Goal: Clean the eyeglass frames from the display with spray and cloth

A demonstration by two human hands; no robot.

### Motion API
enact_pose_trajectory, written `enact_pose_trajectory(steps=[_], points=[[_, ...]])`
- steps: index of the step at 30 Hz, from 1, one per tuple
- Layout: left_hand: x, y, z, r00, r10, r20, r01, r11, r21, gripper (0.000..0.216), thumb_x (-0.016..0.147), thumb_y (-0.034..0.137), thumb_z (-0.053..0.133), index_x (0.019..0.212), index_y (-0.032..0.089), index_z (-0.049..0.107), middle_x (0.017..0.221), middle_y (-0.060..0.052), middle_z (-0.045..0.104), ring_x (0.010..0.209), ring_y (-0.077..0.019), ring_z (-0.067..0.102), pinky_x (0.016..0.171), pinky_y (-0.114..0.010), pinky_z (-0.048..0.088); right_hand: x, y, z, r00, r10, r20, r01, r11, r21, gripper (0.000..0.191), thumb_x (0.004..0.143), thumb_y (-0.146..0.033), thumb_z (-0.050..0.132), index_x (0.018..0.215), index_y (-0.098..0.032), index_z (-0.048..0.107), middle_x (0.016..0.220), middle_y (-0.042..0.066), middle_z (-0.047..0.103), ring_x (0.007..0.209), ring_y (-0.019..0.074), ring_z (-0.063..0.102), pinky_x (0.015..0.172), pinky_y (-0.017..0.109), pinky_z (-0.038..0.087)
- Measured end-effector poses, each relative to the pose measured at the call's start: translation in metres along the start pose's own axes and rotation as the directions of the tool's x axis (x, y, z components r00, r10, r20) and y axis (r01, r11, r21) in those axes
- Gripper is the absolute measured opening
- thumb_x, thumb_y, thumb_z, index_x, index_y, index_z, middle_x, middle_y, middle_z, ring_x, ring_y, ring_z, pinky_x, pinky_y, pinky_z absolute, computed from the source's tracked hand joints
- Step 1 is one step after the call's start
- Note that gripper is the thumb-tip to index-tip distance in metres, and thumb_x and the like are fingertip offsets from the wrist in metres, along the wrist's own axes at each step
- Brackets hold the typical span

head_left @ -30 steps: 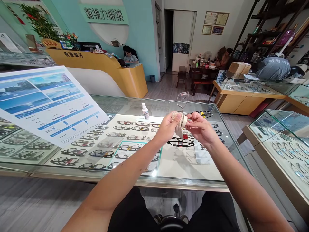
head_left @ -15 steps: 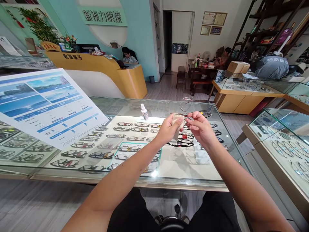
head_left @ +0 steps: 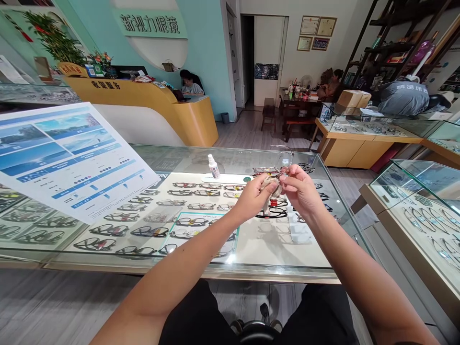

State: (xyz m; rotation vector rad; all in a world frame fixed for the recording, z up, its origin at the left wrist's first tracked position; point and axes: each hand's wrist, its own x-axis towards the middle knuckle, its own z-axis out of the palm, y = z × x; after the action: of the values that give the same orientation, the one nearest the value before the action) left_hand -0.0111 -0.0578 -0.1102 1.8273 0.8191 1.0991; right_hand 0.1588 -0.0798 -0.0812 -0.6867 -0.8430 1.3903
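Note:
Over the glass counter, my left hand [head_left: 256, 195] is closed on a beige cloth [head_left: 269, 203], with the thumb pressed on top and a corner hanging down. Close against it, my right hand [head_left: 301, 188] pinches a pair of thin-framed eyeglasses [head_left: 283, 160], whose lens and temple stick up above the fingers. The cloth meets the glasses between the two hands; the exact contact is hidden by my fingers. A white spray bottle [head_left: 213, 167] stands upright on the counter, left of and beyond my hands.
The glass display counter [head_left: 201, 272] holds rows of eyeglasses under its top. A printed sheet [head_left: 97, 158] stands tilted at the left. Another display case [head_left: 413, 225] is at the right. People sit at a yellow desk [head_left: 143, 100] and a back table; someone bends over at the right.
The glasses have tilted and lowered slightly to the right in my right hand. My left hand has moved right with the cloth, closer to my right fingers.

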Motion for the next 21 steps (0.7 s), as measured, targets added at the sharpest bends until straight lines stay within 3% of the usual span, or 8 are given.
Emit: enact_pose_trajectory(steps=[5, 9, 14, 21], points=[[-0.003, 0.001, 0.001, 0.999, 0.002, -0.046, 0.006, 0.982, 0.186, 0.034, 0.104, 0.053, 0.061, 0.098, 0.02, 0.063, 0.081, -0.001, 0.061, 0.074, -0.018, 0.05, 0.07, -0.031, 0.035, 0.002, 0.002, -0.003, 0.999, -0.038, -0.03, 0.038, 0.999, 0.016, 0.048, 0.063, -0.012, 0.094, 0.079, -0.023, 0.05, 0.096, -0.004, 0.062, 0.067, 0.0085, 0.053, 0.058, 0.026, 0.043], [-0.005, 0.001, 0.004, 0.998, 0.012, -0.064, -0.003, 0.991, 0.137, 0.029, 0.102, 0.049, 0.065, 0.099, 0.02, 0.064, 0.084, -0.002, 0.063, 0.076, -0.0187, 0.052, 0.071, -0.03, 0.036, 0.003, 0.004, -0.004, 0.999, -0.018, -0.048, 0.02, 0.999, 0.041, 0.048, 0.062, -0.013, 0.095, 0.077, -0.023, 0.051, 0.093, -0.004, 0.061, 0.072, 0.0103, 0.057, 0.058, 0.026, 0.044], [-0.008, 0.005, 0.008, 0.998, 0.007, -0.068, -0.006, 1.0, 0.016, 0.034, 0.1, 0.053, 0.068, 0.106, 0.02, 0.065, 0.082, -0.002, 0.064, 0.074, -0.0186, 0.055, 0.071, -0.03, 0.038, 0.001, 0.002, -0.002, 0.996, 0.089, 0.002, -0.089, 0.992, 0.091, 0.052, 0.063, -0.016, 0.099, 0.077, -0.023, 0.05, 0.089, -0.005, 0.062, 0.072, 0.0104, 0.057, 0.055, 0.024, 0.044], [-0.008, 0.005, 0.011, 0.997, 0.025, -0.071, -0.02, 0.998, 0.066, 0.043, 0.103, 0.056, 0.063, 0.122, 0.018, 0.064, 0.088, -0.003, 0.071, 0.078, -0.0198, 0.062, 0.075, -0.031, 0.044, -0.003, -0.002, 0.0, 0.99, 0.135, 0.025, -0.137, 0.985, 0.101, 0.057, 0.061, -0.018, 0.102, 0.078, -0.023, 0.047, 0.081, -0.006, 0.061, 0.064, 0.0095, 0.053, 0.051, 0.025, 0.039]])
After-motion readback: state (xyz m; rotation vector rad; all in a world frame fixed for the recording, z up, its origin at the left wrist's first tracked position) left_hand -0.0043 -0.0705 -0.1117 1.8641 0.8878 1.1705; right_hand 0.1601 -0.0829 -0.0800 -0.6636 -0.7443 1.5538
